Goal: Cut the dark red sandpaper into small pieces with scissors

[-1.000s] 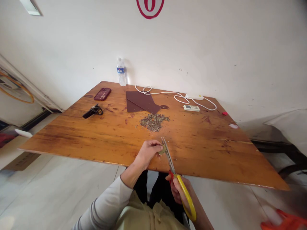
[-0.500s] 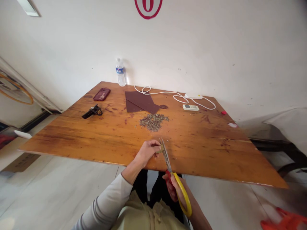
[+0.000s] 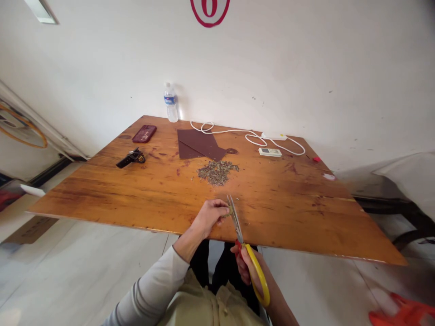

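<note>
My left hand pinches a small greenish scrap over the near edge of the wooden table. My right hand grips the yellow-and-red handles of a pair of scissors. The scissor blades point away from me and meet the scrap at my left fingertips. A heap of small greyish cuttings lies on the table beyond the blades.
Dark brown sheets lie behind the heap. A water bottle stands at the wall. A maroon phone, a black tool, a white cable and a small white device also lie on the table. An orange object sits at the lower right.
The scissors and my right hand shifted slightly left and toward me. My left hand kept its pinch on the scrap at the blades.
</note>
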`<state>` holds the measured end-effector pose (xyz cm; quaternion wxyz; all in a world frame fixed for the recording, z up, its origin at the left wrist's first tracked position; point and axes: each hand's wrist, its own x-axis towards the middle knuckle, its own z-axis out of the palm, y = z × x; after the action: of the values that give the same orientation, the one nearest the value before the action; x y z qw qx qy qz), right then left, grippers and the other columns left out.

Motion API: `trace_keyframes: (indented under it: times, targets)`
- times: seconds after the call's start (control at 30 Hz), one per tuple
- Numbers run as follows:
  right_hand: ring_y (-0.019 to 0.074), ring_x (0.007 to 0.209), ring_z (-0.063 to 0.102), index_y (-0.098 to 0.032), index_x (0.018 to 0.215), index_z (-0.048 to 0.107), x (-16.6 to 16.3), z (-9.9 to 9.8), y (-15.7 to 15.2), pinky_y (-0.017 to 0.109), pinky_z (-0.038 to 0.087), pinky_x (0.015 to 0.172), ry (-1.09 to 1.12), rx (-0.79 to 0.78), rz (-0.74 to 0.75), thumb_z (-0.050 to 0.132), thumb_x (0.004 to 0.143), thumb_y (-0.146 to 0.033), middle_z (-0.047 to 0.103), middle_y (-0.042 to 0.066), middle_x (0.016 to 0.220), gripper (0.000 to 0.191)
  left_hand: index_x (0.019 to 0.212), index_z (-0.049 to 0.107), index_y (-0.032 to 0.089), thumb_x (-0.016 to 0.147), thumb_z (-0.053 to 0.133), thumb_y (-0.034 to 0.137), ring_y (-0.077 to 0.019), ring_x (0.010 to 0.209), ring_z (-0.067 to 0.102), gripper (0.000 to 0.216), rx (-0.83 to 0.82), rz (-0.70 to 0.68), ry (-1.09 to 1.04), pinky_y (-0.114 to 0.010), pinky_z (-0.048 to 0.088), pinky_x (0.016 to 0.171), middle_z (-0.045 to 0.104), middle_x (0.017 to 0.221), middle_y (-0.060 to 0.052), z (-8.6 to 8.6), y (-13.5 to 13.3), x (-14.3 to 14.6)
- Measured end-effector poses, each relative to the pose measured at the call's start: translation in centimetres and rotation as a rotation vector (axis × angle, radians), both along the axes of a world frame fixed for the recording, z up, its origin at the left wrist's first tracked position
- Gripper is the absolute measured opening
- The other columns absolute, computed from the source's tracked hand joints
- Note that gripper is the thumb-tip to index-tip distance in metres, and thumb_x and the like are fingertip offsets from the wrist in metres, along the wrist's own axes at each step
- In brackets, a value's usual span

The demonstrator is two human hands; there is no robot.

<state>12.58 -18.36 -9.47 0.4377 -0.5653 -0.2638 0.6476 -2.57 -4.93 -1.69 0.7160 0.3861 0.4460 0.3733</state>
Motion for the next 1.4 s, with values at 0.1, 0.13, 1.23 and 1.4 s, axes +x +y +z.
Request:
trace_keyframes:
  times: [0.1, 0.13, 1.23, 1.4]
  targets:
    - [0.0057, 0.037, 0.029, -0.018, 0.087, 0.07, 0.0, 0.2, 0.0, 0.021, 0.018, 0.034, 0.008, -0.03, 0.001, 0.074, 0.067, -0.076, 0.042, -0.007, 0.052, 0.061, 0.059, 0.062, 0.014, 0.053, 0.075, 0.025, -0.0049, 0.041, 0.038, 0.018, -0.009, 0.0, -0.034, -0.023, 0.022, 0.042, 0.053, 0.052, 0.003, -0.1, 0.0, 0.0]
    - [0.0052, 0.037, 0.028, -0.017, 0.087, 0.07, -0.1, 0.2, -0.1, 0.021, 0.017, 0.034, 0.01, -0.036, -0.003, 0.074, 0.067, -0.076, 0.041, -0.007, 0.052, 0.062, 0.059, 0.062, 0.014, 0.053, 0.076, 0.025, -0.0049, 0.041, 0.038, 0.019, -0.018, 0.001, -0.05, -0.023, 0.022, 0.042, 0.053, 0.052, 0.003, -0.1, 0.0, 0.0]
    - [0.0026, 0.03, 0.028, -0.017, 0.081, 0.063, -2.3, 1.7, 0.5, 0.017, 0.013, 0.031, 0.232, -0.152, -0.052, 0.083, 0.043, -0.077, 0.041, -0.013, 0.042, 0.074, 0.063, 0.065, 0.013, 0.053, 0.083, 0.014, -0.0102, 0.049, 0.057, 0.021, -0.24, 0.115, -0.27, -0.022, 0.043, 0.049, 0.063, 0.057, 0.0, -0.4, -0.8, 0.7]
    - [0.0019, 0.03, 0.024, -0.017, 0.08, 0.062, -2.3, 1.5, 0.1, 0.016, 0.013, 0.03, 0.148, -0.141, -0.092, 0.079, 0.046, -0.083, 0.037, -0.014, 0.041, 0.076, 0.067, 0.066, 0.012, 0.056, 0.085, 0.013, -0.0143, 0.055, 0.064, 0.022, -0.258, 0.131, -0.29, -0.027, 0.054, 0.059, 0.067, 0.062, -0.003, -0.2, -0.9, 0.6]
